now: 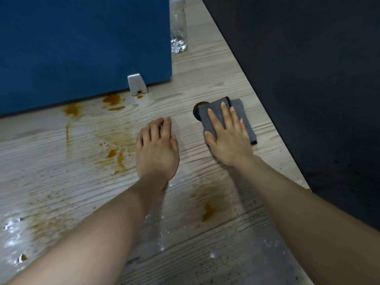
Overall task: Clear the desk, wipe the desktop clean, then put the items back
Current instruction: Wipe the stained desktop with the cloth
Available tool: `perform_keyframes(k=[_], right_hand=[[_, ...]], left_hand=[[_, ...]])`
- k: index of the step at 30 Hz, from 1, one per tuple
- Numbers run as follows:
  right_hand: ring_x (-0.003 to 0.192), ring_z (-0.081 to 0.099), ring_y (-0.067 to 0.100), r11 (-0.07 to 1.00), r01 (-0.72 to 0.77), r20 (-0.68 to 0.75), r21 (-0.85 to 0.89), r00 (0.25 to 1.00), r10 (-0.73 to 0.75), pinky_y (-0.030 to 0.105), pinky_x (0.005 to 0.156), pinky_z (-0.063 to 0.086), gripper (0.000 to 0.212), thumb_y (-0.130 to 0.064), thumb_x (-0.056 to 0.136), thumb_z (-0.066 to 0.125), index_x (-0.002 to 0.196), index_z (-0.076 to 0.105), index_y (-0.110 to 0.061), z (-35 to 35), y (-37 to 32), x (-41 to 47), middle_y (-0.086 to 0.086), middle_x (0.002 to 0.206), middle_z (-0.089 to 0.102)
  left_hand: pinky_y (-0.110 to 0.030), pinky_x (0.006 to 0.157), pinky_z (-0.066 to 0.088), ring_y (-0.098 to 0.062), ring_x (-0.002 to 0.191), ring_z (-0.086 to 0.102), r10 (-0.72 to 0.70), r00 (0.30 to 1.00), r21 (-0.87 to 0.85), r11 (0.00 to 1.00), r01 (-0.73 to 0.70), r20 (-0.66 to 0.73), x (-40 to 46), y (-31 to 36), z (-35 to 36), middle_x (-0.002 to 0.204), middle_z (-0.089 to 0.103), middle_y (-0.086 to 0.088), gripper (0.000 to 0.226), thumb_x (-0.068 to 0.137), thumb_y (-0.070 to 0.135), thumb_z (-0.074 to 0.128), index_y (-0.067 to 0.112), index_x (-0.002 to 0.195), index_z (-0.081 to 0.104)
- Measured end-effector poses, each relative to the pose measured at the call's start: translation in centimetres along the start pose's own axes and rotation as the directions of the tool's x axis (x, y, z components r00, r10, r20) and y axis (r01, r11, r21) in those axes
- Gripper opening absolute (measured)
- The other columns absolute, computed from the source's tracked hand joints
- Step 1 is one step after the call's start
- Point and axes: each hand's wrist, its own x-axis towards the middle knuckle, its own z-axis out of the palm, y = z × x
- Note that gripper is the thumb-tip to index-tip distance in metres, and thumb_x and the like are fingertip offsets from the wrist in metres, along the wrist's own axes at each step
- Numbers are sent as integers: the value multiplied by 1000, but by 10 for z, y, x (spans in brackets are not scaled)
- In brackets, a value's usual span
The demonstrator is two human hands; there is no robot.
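- Nearest the camera, a brown stain [208, 210] is seen on the wood-grain desktop [205, 75], with dark specks scattered to its right and pale wet patches to its left.
- The left hand [157, 148] is rested flat on the desktop, fingers relaxed and grasping nothing.
- The right hand [228, 136] is pressed, fingers straight and spread, on a folded grey cloth [245, 114] toward the right edge; a dark round spot [198, 110] is partly covered by the cloth's far-left corner.
- Further orange-brown smears [113, 99] are noted far left, along the base of a blue panel [82, 48].
- A clear bottle [178, 27] is left standing at the far end.
- Judgement: wiping is in hand. Even pressure should be kept, strokes overlapped toward the panel, and the cloth refolded once soiled.
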Motion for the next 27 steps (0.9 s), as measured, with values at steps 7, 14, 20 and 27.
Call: perform_keyframes(k=[7, 14, 20, 27], right_hand=[[145, -17, 18, 997, -72, 25, 16, 997, 72, 41, 117, -6, 61, -48, 99, 21, 150, -9, -33, -12, 8, 32, -2, 157, -20], [143, -22, 18, 997, -71, 19, 30, 997, 70, 39, 116, -10, 64, -52, 99, 20, 150, -13, -30, 2, -6, -8, 0, 156, -24], [144, -20, 19, 983, -179, 31, 42, 984, 177, 40, 117, -9, 62, -52, 99, 17, 150, -12, -31, -10, 10, 36, 0, 156, -24], [144, -21, 20, 993, -120, -2, 16, 993, 120, 39, 116, -9, 64, -50, 99, 18, 150, -14, -29, 1, 0, -4, 3, 156, -25]], left_hand=[[-40, 113, 18, -25, 134, 27, 1, 1000, 7, 1000, -1, -6, 1, -1, 2, 146, 32, -3, 51, 100, 36, 23, 24, 150, 20], [-40, 112, 19, -25, 134, 28, 0, 1000, 2, 1000, 0, 1, 0, -1, 3, 146, 34, -4, 52, 100, 37, 24, 23, 150, 20], [-40, 113, 18, -24, 135, 27, 15, 1000, 12, 1000, -15, -8, 0, -2, 3, 147, 32, -3, 52, 100, 36, 23, 23, 150, 20], [-40, 113, 17, -24, 136, 24, -1, 1000, 2, 1000, 1, 16, 1, -1, 1, 149, 29, -1, 52, 100, 37, 22, 24, 150, 18]])
